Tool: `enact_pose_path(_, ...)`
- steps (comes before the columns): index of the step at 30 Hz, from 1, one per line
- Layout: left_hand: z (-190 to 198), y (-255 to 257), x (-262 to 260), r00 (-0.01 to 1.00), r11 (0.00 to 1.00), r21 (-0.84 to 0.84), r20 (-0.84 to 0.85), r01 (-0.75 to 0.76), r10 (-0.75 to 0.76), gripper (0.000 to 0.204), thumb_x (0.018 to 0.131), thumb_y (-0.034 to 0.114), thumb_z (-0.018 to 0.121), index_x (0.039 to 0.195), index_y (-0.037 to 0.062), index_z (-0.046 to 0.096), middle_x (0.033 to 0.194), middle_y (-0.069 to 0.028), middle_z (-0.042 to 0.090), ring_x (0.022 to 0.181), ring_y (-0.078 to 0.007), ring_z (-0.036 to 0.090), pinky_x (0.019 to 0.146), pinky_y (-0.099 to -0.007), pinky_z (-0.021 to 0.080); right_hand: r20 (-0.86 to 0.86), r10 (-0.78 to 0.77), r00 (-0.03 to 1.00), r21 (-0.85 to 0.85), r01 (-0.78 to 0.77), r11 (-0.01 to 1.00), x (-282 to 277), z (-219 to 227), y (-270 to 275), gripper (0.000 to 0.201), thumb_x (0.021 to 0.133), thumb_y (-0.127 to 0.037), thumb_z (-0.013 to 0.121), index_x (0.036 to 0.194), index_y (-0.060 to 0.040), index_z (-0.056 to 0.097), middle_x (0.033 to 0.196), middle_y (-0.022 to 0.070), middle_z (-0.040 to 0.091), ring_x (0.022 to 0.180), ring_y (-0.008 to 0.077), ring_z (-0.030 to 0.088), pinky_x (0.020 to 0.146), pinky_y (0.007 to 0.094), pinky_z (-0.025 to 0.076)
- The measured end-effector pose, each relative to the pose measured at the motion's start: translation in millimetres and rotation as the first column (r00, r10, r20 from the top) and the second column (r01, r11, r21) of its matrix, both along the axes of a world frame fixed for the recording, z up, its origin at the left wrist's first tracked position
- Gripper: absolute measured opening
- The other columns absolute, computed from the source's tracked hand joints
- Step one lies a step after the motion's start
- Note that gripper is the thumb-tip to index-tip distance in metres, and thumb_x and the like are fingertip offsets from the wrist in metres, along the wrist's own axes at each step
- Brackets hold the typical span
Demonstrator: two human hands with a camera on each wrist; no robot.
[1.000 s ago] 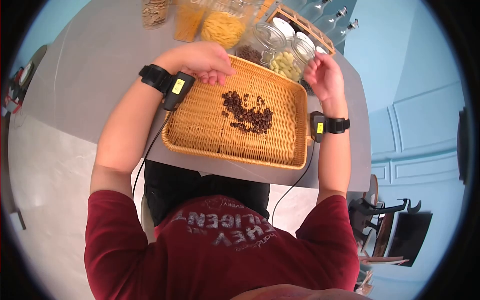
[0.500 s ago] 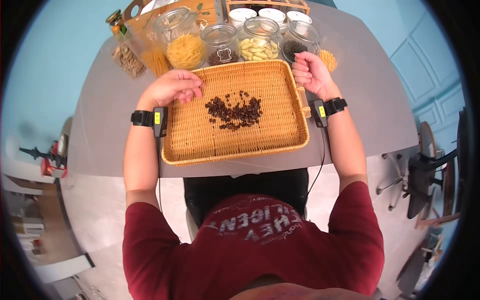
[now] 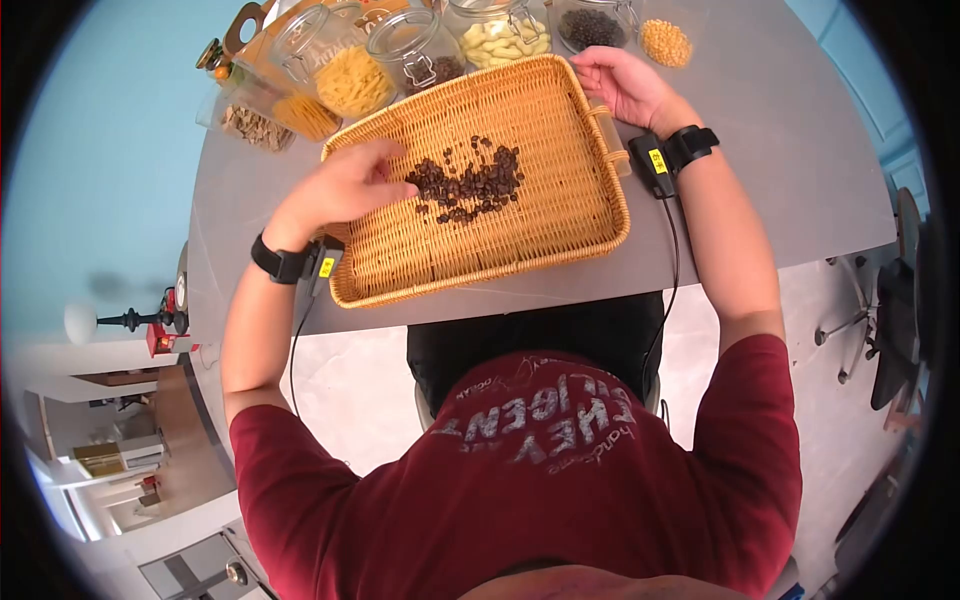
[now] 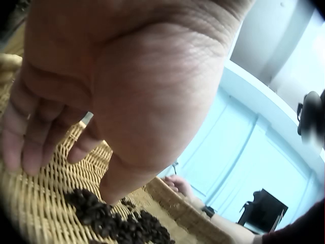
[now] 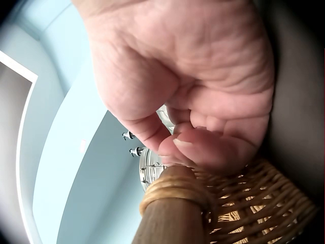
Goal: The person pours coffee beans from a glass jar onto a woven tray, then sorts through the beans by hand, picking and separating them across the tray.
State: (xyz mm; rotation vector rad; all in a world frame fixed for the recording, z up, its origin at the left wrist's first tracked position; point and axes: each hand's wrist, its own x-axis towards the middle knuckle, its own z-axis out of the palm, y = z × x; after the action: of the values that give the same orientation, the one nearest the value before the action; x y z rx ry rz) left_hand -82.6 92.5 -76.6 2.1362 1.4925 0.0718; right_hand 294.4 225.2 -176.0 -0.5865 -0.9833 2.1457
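A rectangular wicker tray [image 3: 560, 215] lies on a grey table [image 3: 790, 160] with a loose pile of coffee beans [image 3: 468, 185] in its middle. My left hand [image 3: 345, 185] reaches into the tray from the left, fingers relaxed and pointing at the pile's left edge. In the left wrist view the left hand [image 4: 76, 147] hovers just over the weave, with the thumb beside the coffee beans [image 4: 117, 226]. My right hand [image 3: 615, 80] sits at the tray's far right corner. In the right wrist view the right hand [image 5: 203, 147] has its fingers curled onto the rim, above the tray's wooden handle [image 5: 172, 216].
Glass jars stand along the tray's far side: a pasta jar [image 3: 350, 78], a dark bean jar [image 3: 435, 65], a jar of pale pieces [image 3: 500, 35] and another dark jar [image 3: 590, 25]. A small heap of yellow kernels [image 3: 665, 42] lies beside them.
My left hand has slid from the tray's far left rim into the tray, up to the beans. The right hand stays at the far right corner. The head view has shifted.
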Motion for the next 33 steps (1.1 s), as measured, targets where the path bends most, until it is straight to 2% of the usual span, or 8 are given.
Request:
enact_pose_path(1,2,-7,10,0.988,0.995,0.08,-0.146,0.053,-0.041,0.057,0.086,0.031,0.08,0.128,-0.0021,0.059,0.097,-0.012,0.066,0.087,-0.0209,0.063,0.078,-0.0328,0.052,-0.008,-0.001,1.0,-0.008,0.001,1.0,0,-3,2,0.02,0.1,-0.013,0.053,0.083,-0.0019,0.057,0.069,-0.0002,0.057,0.061,0.0078,0.056,0.053,0.0207,0.052)
enact_pose_path(6,-14,-20,29,0.955,0.917,0.287,-0.193,0.276,-0.226,0.071,0.079,0.037,0.084,0.13,-0.0036,0.057,0.103,-0.0183,0.063,0.089,-0.0276,0.064,0.079,-0.0351,0.053,-0.034,0.032,0.999,0.032,-0.031,0.999,1,-6,5,0.019,0.101,-0.013,0.052,0.092,0.0019,0.061,0.075,0.002,0.062,0.064,0.008,0.058,0.057,0.0213,0.054)
enact_pose_path(9,-2,-27,55,0.983,0.986,0.087,-0.132,0.139,-0.127,0.071,0.08,0.039,0.08,0.128,-0.0071,0.055,0.112,-0.0279,0.062,0.111,-0.0421,0.059,0.095,-0.0434,0.049,-0.022,0.022,1.0,0.047,-0.021,0.999,1,-6,3,0.019,0.1,-0.012,0.052,0.093,0.002,0.062,0.076,0.0015,0.062,0.066,0.0077,0.06,0.062,0.0202,0.055)
enact_pose_path(16,-10,-23,76,0.979,0.962,0.212,-0.147,0.174,-0.144,0.072,0.081,0.041,0.079,0.127,-0.0087,0.054,0.11,-0.027,0.061,0.106,-0.0414,0.06,0.091,-0.0435,0.05,-0.011,0.021,1.0,0.108,-0.02,0.994,1,-13,9,0.019,0.1,-0.013,0.054,0.091,0.0009,0.063,0.076,-0.0001,0.062,0.068,0.0063,0.06,0.068,0.0189,0.054)
enact_pose_path(18,-10,-19,80,0.939,0.847,0.43,-0.275,0.312,-0.206,0.077,0.081,0.046,0.078,0.129,-0.009,0.053,0.108,-0.0259,0.058,0.101,-0.0415,0.06,0.088,-0.0447,0.051,0.019,0.011,1.0,0.112,-0.013,0.994,1,-10,8,0.02,0.1,-0.014,0.054,0.087,-0.0009,0.062,0.075,-0.0003,0.061,0.068,0.0062,0.059,0.068,0.0193,0.054)
enact_pose_path(25,-25,-10,96,0.901,0.799,0.425,-0.285,0.426,-0.329,0.077,0.083,0.046,0.077,0.132,-0.0067,0.051,0.114,-0.0266,0.055,0.103,-0.0433,0.057,0.091,-0.0467,0.048,0.002,0.069,0.998,0.171,-0.069,0.983,0,-15,11,0.026,0.101,-0.016,0.054,0.077,-0.0052,0.059,0.072,-0.0009,0.059,0.063,0.0045,0.057,0.06,0.0169,0.049)
enact_pose_path(28,-37,-6,98,0.856,0.703,0.488,-0.313,0.517,-0.412,0.072,0.085,0.043,0.075,0.13,-0.007,0.05,0.114,-0.0278,0.054,0.1,-0.0437,0.057,0.089,-0.0475,0.048,-0.086,-0.007,0.996,-0.05,0.003,0.999,-2,-12,7,0.02,0.096,-0.011,0.05,0.087,0.0,0.064,0.078,0.0118,0.069,0.069,0.0212,0.067,0.066,0.0342,0.056)
enact_pose_path(33,-49,-5,99,0.827,0.635,0.53,-0.358,0.562,-0.434,0.057,0.088,0.031,0.072,0.124,-0.0072,0.051,0.11,-0.0261,0.054,0.095,-0.0421,0.056,0.085,-0.0472,0.049,0.041,-0.046,0.998,-0.001,0.046,0.999,-2,1,-3,0.021,0.095,-0.011,0.056,0.076,-0.0056,0.063,0.065,0.0039,0.065,0.052,0.0134,0.06,0.049,0.027,0.05)
